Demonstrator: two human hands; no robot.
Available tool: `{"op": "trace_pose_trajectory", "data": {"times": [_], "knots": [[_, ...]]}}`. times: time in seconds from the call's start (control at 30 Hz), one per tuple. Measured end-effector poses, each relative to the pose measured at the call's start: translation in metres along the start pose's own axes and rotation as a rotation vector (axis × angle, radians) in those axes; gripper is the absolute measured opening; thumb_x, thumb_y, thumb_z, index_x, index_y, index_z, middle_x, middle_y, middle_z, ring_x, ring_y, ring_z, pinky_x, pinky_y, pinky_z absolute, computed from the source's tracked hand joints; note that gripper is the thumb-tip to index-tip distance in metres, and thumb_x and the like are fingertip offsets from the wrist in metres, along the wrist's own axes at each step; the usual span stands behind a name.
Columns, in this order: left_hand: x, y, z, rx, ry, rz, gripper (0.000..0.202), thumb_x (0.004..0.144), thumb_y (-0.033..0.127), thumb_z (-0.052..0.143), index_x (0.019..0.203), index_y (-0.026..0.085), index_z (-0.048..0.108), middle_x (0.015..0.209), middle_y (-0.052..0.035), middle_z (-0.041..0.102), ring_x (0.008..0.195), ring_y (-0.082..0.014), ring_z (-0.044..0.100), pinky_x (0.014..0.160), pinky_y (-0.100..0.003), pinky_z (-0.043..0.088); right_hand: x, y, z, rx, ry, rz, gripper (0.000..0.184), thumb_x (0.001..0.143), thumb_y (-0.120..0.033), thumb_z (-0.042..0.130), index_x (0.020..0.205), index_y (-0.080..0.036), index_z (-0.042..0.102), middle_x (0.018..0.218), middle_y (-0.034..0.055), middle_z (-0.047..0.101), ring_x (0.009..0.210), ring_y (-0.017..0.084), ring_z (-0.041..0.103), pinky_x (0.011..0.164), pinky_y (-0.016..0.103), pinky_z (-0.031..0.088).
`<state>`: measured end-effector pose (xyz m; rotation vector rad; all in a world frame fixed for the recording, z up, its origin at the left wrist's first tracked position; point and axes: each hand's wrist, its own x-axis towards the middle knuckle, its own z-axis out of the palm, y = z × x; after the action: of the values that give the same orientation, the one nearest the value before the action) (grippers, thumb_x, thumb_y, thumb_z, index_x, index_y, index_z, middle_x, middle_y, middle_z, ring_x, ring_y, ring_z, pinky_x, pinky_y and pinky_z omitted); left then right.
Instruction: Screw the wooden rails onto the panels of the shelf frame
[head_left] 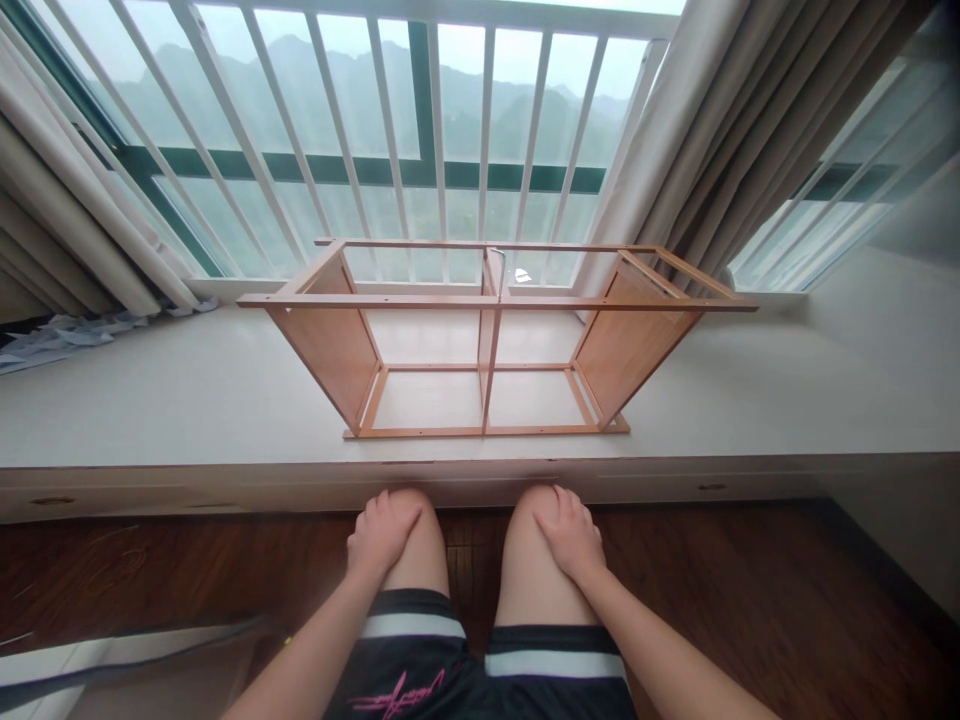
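My left hand (382,534) lies over my left knee with its fingers stretched out, holding nothing. Over the other knee rests my right hand (571,532), also with its fingers laid out and nothing in them. Beyond my knees, apart from both hands, a wooden frame (491,302) stands upright on the white window ledge (165,400). It has a panel at each end, a divider in the middle, and open sections between its rails. A small piece of clear material seems to be at the top of the divider; I cannot make out what it is.
White window bars (439,150) rise behind the frame. A beige curtain (675,130) hangs at the right, another curtain (67,190) at the left. Below the ledge is dark wooden flooring (735,600). A pale, dark-edged object (135,660) lies at the lower left.
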<state>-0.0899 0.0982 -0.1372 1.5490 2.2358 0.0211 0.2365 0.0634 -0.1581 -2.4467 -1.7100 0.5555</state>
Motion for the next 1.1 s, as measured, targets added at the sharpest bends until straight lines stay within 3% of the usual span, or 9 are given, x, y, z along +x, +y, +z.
{"op": "trace_pose_trajectory", "data": {"times": [0.3,0.63,1.1], "knots": [[0.025,0.01,0.005,0.01,-0.044,-0.019,0.073,0.082,0.069,0.042,0.131,0.015,0.048,0.127,-0.0202,0.057,0.117,-0.0405,0.055,0.098,-0.054,0.045,0.022,-0.011,0.003,-0.018,-0.029,0.013,0.061,0.09,-0.054,0.046,0.142,-0.022,0.044,0.136,0.0123,0.052,0.12,0.031,0.051,0.092,0.043,0.044],[0.043,0.022,0.012,0.053,-0.094,-0.038,0.075,0.082,0.07,0.041,0.135,0.017,0.045,0.124,-0.0231,0.058,0.114,-0.0429,0.056,0.092,-0.057,0.047,0.04,-0.027,0.012,-0.046,-0.091,0.028,0.064,0.089,-0.056,0.048,0.143,-0.023,0.043,0.134,0.0142,0.053,0.12,0.032,0.05,0.093,0.044,0.042],[0.042,0.025,0.01,0.016,-0.079,-0.034,0.075,0.08,0.07,0.043,0.135,0.02,0.046,0.126,-0.0211,0.059,0.113,-0.0446,0.057,0.091,-0.058,0.047,0.037,-0.031,0.006,-0.02,-0.071,0.026,0.061,0.088,-0.054,0.049,0.141,-0.024,0.045,0.135,0.0132,0.053,0.119,0.03,0.052,0.093,0.043,0.042]]}}
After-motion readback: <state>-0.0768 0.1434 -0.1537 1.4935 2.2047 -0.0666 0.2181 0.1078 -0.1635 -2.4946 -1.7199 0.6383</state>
